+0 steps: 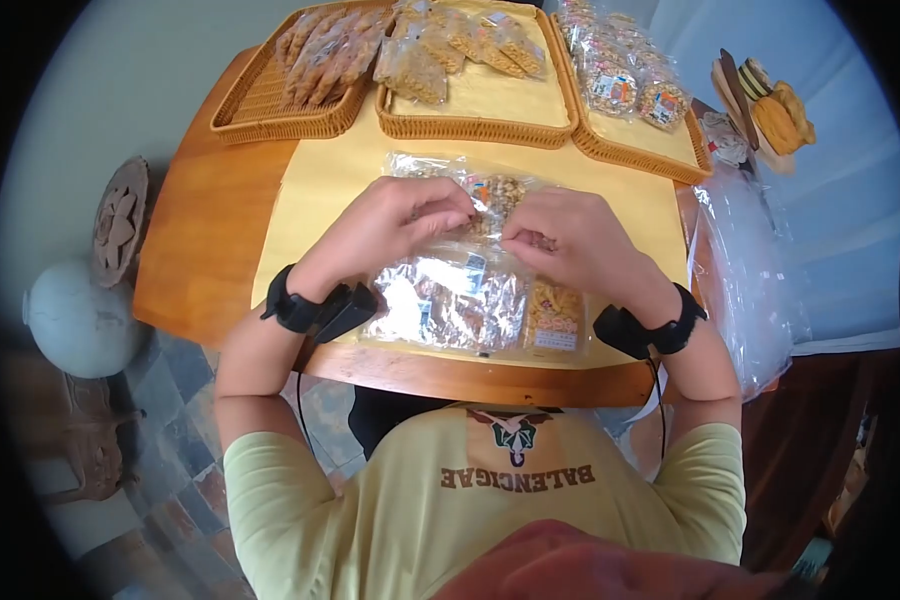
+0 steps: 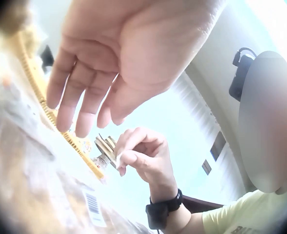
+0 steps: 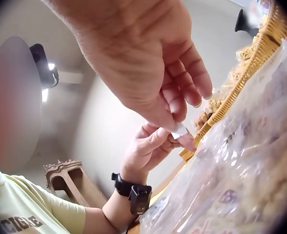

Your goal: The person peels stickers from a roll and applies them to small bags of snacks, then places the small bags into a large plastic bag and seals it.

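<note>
A large clear plastic bag (image 1: 395, 310) lies at the table's near side, with several snack packs showing through it. Above its far part, my right hand (image 1: 570, 235) pinches a small white slip (image 3: 179, 130) between thumb and fingers. My left hand (image 1: 410, 215) hovers over the bag's far left part, facing the right one; its fingers (image 2: 87, 105) are loosely extended with the thumb near the index finger. A pack of clustered nuts or grains (image 1: 500, 192) shows between the hands. Nearer my body is a pack of yellow snacks (image 1: 555, 310) with a printed label.
Behind the bag stand a left wicker basket (image 1: 240, 115) of brown twisted snacks, a middle basket (image 1: 470, 130) of yellow packs and a right basket (image 1: 640, 158) of nut packs. Loose clear plastic (image 1: 745, 290) hangs off the table's right side.
</note>
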A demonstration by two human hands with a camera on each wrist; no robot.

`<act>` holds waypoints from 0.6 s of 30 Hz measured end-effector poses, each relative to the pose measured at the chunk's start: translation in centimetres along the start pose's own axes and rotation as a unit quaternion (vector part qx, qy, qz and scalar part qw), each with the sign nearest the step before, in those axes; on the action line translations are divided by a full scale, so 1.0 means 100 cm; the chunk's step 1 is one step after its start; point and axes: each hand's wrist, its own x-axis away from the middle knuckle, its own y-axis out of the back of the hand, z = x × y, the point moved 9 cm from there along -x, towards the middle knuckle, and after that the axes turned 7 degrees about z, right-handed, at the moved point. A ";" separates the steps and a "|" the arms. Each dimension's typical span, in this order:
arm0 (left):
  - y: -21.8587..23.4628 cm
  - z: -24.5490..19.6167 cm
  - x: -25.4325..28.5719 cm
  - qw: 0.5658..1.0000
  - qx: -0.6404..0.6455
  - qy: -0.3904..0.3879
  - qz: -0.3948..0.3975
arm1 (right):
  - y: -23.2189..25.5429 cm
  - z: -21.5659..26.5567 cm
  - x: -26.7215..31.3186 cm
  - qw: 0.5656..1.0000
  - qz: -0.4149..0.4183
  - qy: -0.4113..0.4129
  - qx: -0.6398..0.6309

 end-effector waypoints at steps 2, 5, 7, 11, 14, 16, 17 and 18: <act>-0.006 0.014 0.005 0.998 0.063 0.007 -0.005 | -0.006 0.011 -0.001 0.999 -0.010 0.034 0.019; -0.014 0.009 0.008 0.994 0.109 0.013 0.016 | -0.015 0.016 -0.001 0.998 0.017 0.001 0.058; -0.020 -0.001 0.010 0.995 0.087 0.014 0.043 | -0.017 0.014 0.000 0.999 0.010 -0.014 0.045; -0.025 -0.005 0.010 0.996 0.084 -0.024 0.020 | -0.022 0.001 0.004 0.995 -0.004 -0.079 -0.065; -0.023 -0.001 0.013 0.995 0.099 0.009 -0.001 | -0.022 0.003 0.004 0.994 -0.025 -0.051 -0.089; -0.022 -0.007 0.014 0.997 0.075 -0.021 -0.019 | -0.023 0.000 0.006 0.987 -0.019 -0.088 -0.134; -0.019 -0.012 0.015 0.997 0.050 -0.050 -0.038 | -0.024 -0.006 0.008 0.976 -0.013 -0.123 -0.180; -0.021 -0.013 0.016 0.997 0.052 -0.051 -0.035 | -0.023 -0.006 0.010 0.975 -0.014 -0.127 -0.180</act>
